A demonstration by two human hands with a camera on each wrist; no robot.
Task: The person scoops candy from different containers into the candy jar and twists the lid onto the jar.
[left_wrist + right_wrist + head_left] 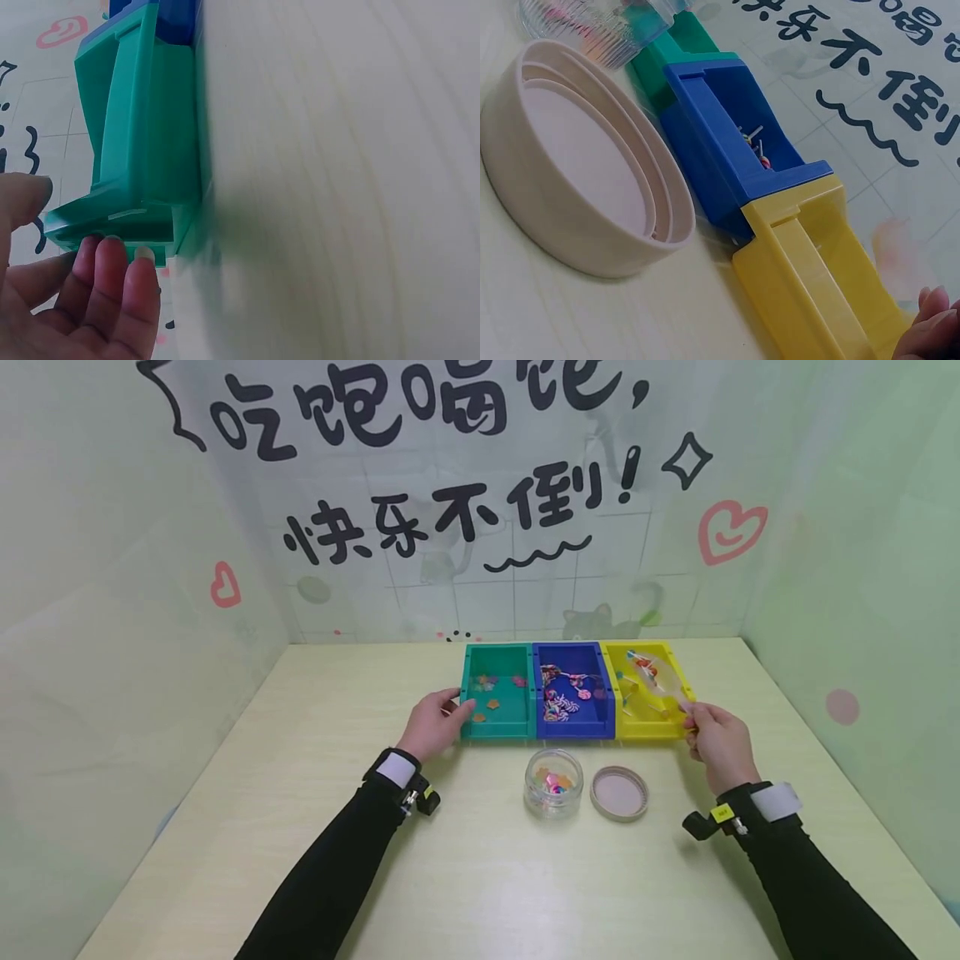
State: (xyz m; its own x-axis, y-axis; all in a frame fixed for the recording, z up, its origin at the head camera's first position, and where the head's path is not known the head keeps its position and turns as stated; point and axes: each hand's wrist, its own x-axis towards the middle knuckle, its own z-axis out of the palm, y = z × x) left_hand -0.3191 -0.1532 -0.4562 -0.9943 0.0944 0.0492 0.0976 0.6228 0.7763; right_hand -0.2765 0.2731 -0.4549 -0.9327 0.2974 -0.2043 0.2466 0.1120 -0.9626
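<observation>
Right hand [722, 747] grips the handle of a clear spoon [667, 685] — fingers curled round its end — and holds it over the yellow bin [633, 727], beyond the jar [553, 806] and to its right. Left hand [433, 727], beyond the jar to its left, pinches the outer end of the green bin [510, 714], thumb at the rim and fingers bent against the outside, which looks like steadying. Straight beyond the jar sits the blue bin [592, 727], joined between the other two. Coloured bits [555, 781] lie inside the jar, and its lid [619, 793] rests just to its right, hollow side up. Judging by the spoon, the step in hand is scooping from the yellow bin; red and blue show at the bowl, though whether they lie in it or show through it, I cannot tell. What the next move calls for, I would say, is a level bowl and a steady wrist — any tilt could spill a load.
</observation>
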